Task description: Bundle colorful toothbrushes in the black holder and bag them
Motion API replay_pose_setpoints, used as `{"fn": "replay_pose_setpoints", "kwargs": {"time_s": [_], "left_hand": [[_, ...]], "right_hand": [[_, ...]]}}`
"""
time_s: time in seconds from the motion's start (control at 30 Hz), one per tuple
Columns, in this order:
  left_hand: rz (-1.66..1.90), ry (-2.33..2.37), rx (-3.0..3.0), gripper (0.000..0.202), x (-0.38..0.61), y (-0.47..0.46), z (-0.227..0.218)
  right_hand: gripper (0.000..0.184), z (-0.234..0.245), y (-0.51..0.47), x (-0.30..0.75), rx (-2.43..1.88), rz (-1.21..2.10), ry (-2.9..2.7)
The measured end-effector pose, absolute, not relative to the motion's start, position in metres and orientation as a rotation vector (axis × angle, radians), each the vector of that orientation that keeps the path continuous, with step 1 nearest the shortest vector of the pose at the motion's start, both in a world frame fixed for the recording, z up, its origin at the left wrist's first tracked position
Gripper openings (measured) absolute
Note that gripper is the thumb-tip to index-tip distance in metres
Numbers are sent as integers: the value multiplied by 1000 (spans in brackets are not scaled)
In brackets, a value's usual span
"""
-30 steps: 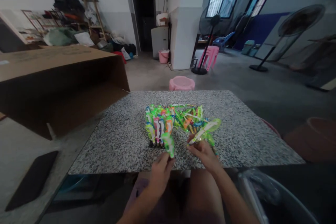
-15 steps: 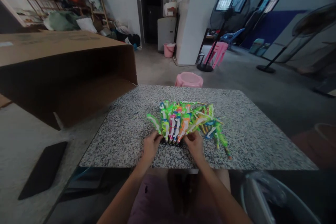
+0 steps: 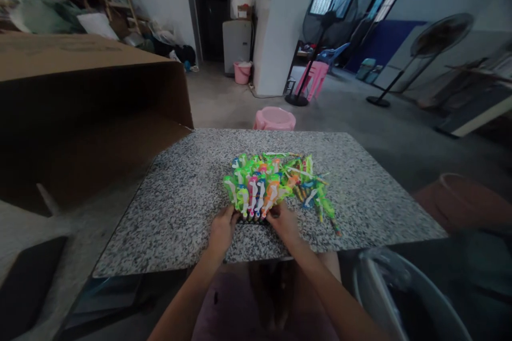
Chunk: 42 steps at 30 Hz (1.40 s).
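A small black holder [image 3: 253, 220] on the speckled stone table [image 3: 180, 208] carries a row of bright green, pink, orange and blue plastic toy pieces [image 3: 254, 189]. My left hand [image 3: 221, 230] grips the holder's left end with curled fingers. My right hand [image 3: 283, 222] is closed on its right end, touching the orange piece. A loose heap of the same toy pieces [image 3: 308, 184] lies just right of the row.
A big open cardboard box [image 3: 80, 112] lies on its side at the left. A grey bin with a plastic liner [image 3: 400, 298] stands at the lower right. A pink stool [image 3: 274, 118] sits beyond the table. Standing fans and a pink chair are further back.
Both hands have brought their green pieces in from the near table edge to the black holder and now grip its two ends. The camera has shifted slightly.
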<state>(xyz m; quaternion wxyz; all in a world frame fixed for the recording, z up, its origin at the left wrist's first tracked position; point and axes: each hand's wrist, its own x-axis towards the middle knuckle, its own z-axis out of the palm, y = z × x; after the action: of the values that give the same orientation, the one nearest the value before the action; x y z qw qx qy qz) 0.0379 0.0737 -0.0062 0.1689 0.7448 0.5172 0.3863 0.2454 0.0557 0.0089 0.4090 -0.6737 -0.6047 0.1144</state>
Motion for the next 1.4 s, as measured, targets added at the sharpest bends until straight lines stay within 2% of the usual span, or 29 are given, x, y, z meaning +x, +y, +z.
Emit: {"fn": "replay_pose_setpoints", "kwargs": {"time_s": [0.23,0.5,0.67,0.8,0.93,1.1,1.2,1.3,1.4], "left_hand": [[1019,1548,2299,12,35,74,-1],[1137,1513,2319,17,33,78,-4],[1147,1475,2367,18,31,80,-3],[1170,1472,2410,18,30,82,-7],[1187,1486,2442,17,31,83,-10],[1216,1475,2445,17,31,83,-13],[1237,1452,2433,19,29,83,-15],[1216,1465,2430,20,28,83,-15],[1188,1488,2452,20,28,84,-13]], "right_hand": [[18,18,61,239,-1839,240,-1647],[15,18,64,232,-1861,194,-1640],[23,33,61,249,-1812,205,-1873],[48,54,46,308,-1797,-84,-2127],[39,67,43,351,-1987,-271,-2343],[25,63,41,320,-1734,-217,-2599],[21,58,34,300,-1540,-51,-2570],[29,59,31,310,-1574,108,-2421],[45,66,35,342,-1782,157,-2258]]}}
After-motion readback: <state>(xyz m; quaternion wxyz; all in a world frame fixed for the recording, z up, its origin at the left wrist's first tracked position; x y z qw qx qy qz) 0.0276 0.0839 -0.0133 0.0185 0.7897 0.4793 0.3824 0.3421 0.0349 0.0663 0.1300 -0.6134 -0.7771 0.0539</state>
